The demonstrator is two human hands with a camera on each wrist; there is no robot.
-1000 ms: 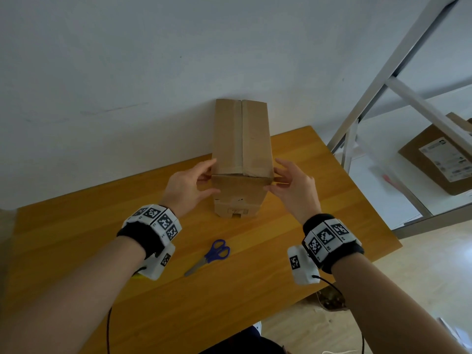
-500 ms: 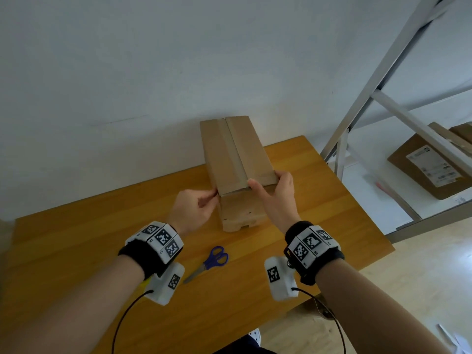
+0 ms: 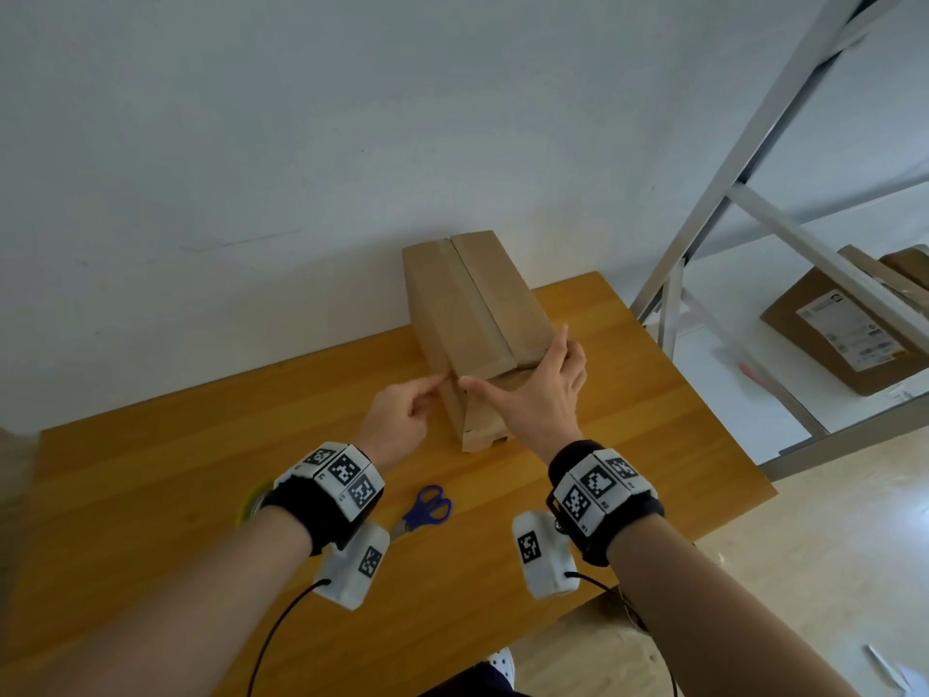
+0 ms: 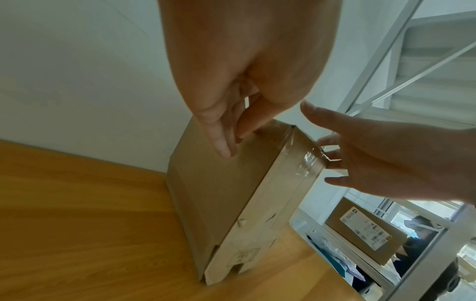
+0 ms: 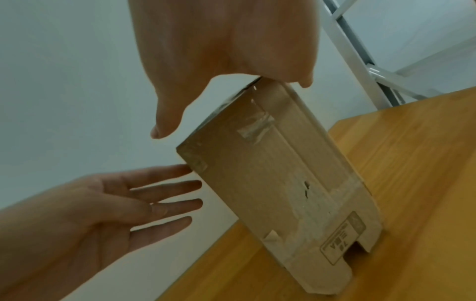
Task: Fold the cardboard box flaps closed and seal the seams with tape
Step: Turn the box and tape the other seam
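A tall cardboard box [image 3: 477, 314] stands on the wooden table [image 3: 151, 495] against the wall, its top flaps folded shut along a centre seam. Clear tape [image 4: 306, 160] lies over the near top edge and runs down the front face [image 5: 255, 126]. My left hand [image 3: 432, 389] touches the box's near left top corner with straight fingers [image 4: 226, 146]. My right hand [image 3: 515, 354] spans the near right top corner, thumb spread across the front and fingers [image 4: 329, 152] against the right edge. In the right wrist view the left hand [image 5: 165, 193] shows flat, spread fingers at the box [image 5: 283, 183] edge.
Blue-handled scissors [image 3: 425, 510] lie on the table in front of the box. A yellowish tape roll [image 3: 251, 500] peeks out behind my left wrist. A metal shelf frame [image 3: 704, 233] stands to the right with a labelled carton [image 3: 849, 324] behind it.
The box has turned so its near end points slightly left. My right hand has moved onto the near right corner with the thumb spread; the left hand stays at the left corner.
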